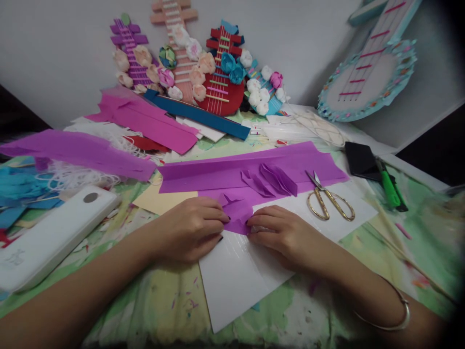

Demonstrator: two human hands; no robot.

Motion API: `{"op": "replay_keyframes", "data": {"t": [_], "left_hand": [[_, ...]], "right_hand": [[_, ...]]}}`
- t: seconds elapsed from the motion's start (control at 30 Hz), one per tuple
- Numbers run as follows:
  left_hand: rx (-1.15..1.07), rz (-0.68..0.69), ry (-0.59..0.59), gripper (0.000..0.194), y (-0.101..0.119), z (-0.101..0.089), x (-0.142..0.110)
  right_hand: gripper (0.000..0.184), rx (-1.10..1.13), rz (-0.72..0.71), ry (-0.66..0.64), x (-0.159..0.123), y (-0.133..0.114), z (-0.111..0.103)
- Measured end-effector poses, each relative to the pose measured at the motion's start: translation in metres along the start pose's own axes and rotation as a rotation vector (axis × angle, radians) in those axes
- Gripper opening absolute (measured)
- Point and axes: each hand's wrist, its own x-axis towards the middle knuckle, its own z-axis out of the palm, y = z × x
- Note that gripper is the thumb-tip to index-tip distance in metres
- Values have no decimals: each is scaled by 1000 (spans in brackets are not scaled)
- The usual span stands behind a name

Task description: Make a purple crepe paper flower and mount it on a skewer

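Observation:
Between my hands is a small piece of purple crepe paper [238, 213], held at its two sides above a white sheet [240, 286]. My left hand [192, 225] pinches its left edge; my right hand [278, 232] pinches the lower right edge, the fingers bent together. Just beyond lie several folded purple paper petals [278, 179] on a long purple crepe paper strip [218, 167]. Gold-handled scissors [329, 198] rest with blades apart to the right of the petals, touching nothing of my hands.
A white device [54, 237] lies at left near white string [80, 174]. Magenta paper [145, 118] and a blue strip [203, 116] lie farther back. Decorated paper instruments [221, 72] lean on the wall. A green cutter [390, 186] and a black object [363, 160] are at right.

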Motion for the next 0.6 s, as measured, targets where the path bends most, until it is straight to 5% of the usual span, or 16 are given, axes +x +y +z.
{"op": "replay_keyframes", "data": {"t": [0.33,0.6], "left_hand": [[206,14,-3,16,3,17,4],[-30,-241,199,16,7,27,8]], "right_hand": [[15,10,165,115,1,-1,3],[18,-51,146,230,12,-8,14]]}}
